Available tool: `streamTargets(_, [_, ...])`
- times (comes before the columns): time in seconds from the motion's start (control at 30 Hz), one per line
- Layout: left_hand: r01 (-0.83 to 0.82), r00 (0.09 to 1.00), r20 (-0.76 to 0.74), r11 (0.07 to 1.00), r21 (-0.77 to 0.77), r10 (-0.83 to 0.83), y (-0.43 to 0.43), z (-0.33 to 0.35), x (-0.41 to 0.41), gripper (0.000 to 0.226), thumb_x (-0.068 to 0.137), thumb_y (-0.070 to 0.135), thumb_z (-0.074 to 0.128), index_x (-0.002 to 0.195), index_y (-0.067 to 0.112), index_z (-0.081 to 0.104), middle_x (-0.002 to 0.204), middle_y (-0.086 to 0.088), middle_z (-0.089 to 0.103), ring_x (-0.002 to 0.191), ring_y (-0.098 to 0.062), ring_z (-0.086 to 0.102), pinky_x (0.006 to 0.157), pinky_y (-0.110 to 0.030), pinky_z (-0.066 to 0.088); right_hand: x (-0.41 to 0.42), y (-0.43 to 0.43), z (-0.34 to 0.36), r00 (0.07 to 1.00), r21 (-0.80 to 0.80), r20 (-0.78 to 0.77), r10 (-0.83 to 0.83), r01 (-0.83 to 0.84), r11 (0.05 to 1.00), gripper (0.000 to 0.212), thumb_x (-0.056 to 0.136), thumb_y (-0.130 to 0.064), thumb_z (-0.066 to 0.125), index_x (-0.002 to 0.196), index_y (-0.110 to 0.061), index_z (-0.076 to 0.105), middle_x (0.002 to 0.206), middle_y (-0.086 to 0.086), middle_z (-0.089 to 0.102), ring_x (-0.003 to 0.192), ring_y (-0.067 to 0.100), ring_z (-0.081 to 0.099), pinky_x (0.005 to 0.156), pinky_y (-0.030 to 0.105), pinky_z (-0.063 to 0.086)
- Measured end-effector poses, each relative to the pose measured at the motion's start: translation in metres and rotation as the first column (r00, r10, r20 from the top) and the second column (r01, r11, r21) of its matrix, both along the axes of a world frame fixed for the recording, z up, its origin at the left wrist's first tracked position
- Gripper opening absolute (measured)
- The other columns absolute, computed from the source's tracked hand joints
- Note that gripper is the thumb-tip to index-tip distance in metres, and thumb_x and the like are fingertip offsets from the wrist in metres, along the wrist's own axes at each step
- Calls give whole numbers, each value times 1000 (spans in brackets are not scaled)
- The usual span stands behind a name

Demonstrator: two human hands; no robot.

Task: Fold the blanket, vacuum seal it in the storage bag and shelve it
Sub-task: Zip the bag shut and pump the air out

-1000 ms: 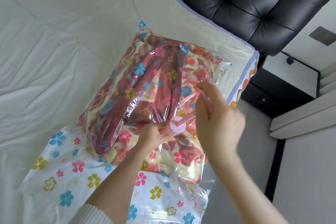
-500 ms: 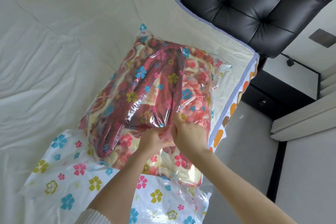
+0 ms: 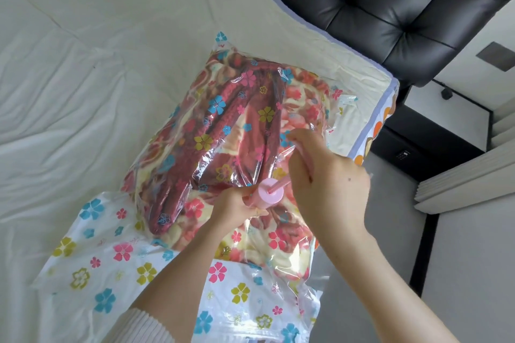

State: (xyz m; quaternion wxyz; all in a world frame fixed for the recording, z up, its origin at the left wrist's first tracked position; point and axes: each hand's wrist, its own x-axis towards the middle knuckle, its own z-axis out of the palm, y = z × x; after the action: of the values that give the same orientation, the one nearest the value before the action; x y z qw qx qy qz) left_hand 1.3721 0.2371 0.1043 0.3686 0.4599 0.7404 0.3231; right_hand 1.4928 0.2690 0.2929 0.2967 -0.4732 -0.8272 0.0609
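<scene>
Blanket [image 3: 237,131] is lying folded inside the flowered storage bag [image 3: 117,256], which is resting on the cream bed sheet [image 3: 83,78] near the mattress corner. Left hand [image 3: 234,207] is gripping the pink pump [image 3: 267,194] barrel; right hand [image 3: 326,178] is closing around its raised handle. Black tufted headboard [image 3: 390,3] is standing behind; grey floor [image 3: 459,273] is showing at right.

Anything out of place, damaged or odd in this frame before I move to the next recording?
Nothing stands out. The folded blanket sits inside the flower-print storage bag on the bed. The left hand steadies the pink hand pump on the bag; the right hand grips its plunger handle.
</scene>
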Motion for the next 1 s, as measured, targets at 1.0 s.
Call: streamTargets(1.0, [-15, 1000, 2, 999, 30, 15, -1, -6, -3, 34, 65, 36, 83, 89, 16, 71, 63, 17, 61, 68, -7, 59, 58, -17, 39, -4, 1, -2, 999, 85, 14, 47, -48, 995, 21, 78, -16, 44, 79, -21, 65, 38, -1, 33, 34, 25, 29, 39, 17, 16])
